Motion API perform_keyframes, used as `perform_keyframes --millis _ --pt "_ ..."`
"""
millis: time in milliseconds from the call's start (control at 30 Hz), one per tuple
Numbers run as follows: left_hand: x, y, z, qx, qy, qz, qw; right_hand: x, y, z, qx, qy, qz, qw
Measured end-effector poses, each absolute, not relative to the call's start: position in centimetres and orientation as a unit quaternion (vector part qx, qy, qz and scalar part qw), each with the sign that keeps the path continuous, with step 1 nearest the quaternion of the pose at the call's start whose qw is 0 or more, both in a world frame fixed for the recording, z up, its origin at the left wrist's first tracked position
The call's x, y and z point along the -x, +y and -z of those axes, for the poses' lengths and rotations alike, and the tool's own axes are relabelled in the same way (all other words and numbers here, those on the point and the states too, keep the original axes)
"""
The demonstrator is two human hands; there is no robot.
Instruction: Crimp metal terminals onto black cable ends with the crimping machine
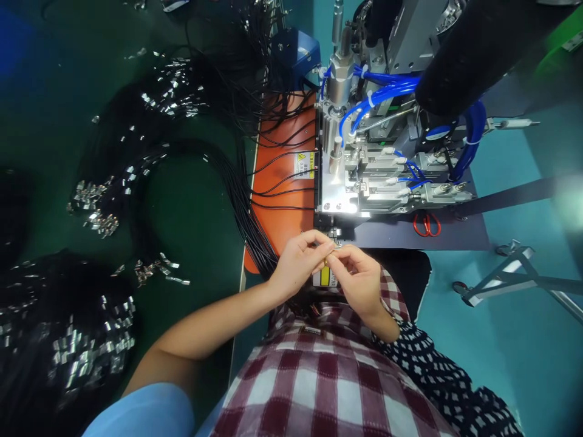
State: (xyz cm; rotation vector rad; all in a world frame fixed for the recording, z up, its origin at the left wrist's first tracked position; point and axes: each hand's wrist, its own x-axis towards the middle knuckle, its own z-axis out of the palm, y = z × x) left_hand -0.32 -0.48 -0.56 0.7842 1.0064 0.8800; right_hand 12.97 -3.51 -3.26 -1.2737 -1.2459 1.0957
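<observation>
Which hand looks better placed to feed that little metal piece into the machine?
Probably the right hand: it sits nearer the machine's lit fixture, and its fingertips pinch the small connector. The left hand is on the side of the black cables, better placed to steady them.

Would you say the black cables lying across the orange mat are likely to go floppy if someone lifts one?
Probably floppy: the cables are thin and curve loosely over the orange mat. Likely light, with metal ends that may dangle. They lie in bundles, so one could snag others.
</observation>
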Motion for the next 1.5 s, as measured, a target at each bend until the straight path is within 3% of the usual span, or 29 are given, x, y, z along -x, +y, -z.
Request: perform_keyframes --millis 367,1033,1500 --pt "0.4 -0.3 0.0 -0.373 0.483 -0.368 0.701 -15.8 -2.9 2.8 0.544 -0.569 -0.438 0.433" --pt "0.4 -0.6 0.0 -0.38 0.48 -0.367 0.7 -15.2 -2.7 3.2 0.54 -0.435 -0.544 0.473" --pt "0.3 -0.6 -0.2 -0.428 0.505 -0.339 0.668 -16.1 -2.5 2.3 0.537 -0.515 -0.496 0.448"
